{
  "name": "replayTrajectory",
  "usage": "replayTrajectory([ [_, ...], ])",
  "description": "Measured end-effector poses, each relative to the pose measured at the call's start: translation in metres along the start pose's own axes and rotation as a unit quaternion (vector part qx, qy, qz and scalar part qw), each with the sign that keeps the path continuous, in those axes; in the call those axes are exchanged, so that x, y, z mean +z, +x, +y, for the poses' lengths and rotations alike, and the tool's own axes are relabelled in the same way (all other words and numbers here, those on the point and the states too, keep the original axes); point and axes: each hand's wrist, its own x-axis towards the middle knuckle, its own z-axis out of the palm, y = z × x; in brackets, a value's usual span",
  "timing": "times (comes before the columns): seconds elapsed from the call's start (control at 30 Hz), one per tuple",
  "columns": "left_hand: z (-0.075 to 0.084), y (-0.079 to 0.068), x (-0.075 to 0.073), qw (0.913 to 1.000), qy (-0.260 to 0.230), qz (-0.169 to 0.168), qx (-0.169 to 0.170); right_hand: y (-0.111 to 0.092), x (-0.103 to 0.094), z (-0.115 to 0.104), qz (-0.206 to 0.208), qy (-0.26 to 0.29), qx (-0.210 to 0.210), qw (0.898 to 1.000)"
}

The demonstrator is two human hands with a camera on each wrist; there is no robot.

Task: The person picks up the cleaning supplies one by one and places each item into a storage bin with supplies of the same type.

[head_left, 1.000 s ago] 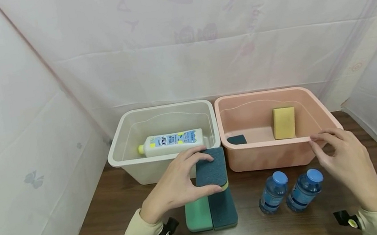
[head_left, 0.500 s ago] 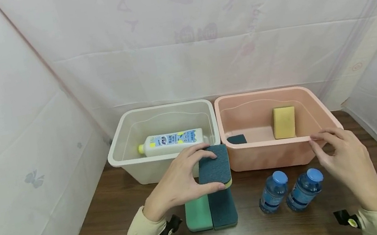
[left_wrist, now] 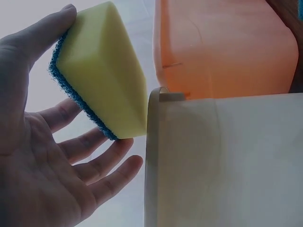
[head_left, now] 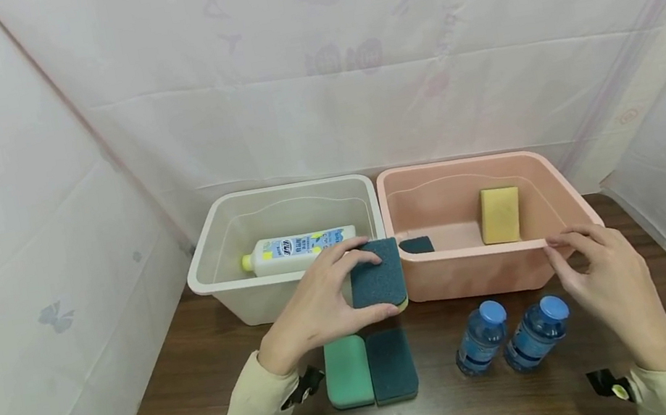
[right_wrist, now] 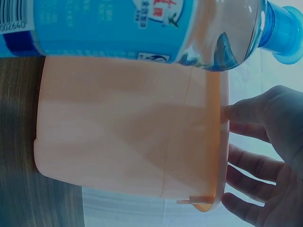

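Observation:
My left hand (head_left: 325,299) holds a scouring sponge (head_left: 377,275) by its edges, thumb on one side and fingers on the other. The sponge's dark scouring face is up in the head view; its yellow foam (left_wrist: 102,66) shows in the left wrist view. It is raised in front of the spot where the pale grey bin (head_left: 275,298) and the pink bin (head_left: 476,273) meet. At the pink bin's front right corner, my right hand (head_left: 614,289) pinches the rim (right_wrist: 222,156) between thumb and fingers.
A white bottle (head_left: 301,252) lies in the grey bin. A yellow sponge (head_left: 499,215) and a dark sponge (head_left: 416,245) are in the pink bin. A green sponge (head_left: 347,372), another dark sponge (head_left: 392,366) and two water bottles (head_left: 480,338) occupy the table's front.
My left hand has lifted the sponge up and slightly right, away from the two sponges on the table. My right hand stays on the pink bin's rim.

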Motion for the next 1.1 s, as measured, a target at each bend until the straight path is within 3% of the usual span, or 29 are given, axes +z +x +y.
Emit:
replayTrajectory([
  [0.23,0.003,0.006,-0.002,0.9998,-0.019,0.000,0.008,0.001,0.001,-0.001,-0.001,-0.003,0.001,1.000],
  [0.5,0.003,0.011,-0.001,0.9996,-0.023,-0.013,-0.005,0.000,0.002,-0.001,-0.003,-0.006,0.003,1.000],
  [1.1,0.003,0.020,0.009,0.9981,-0.056,-0.026,-0.010,0.000,0.002,-0.001,-0.005,-0.005,0.005,1.000],
])
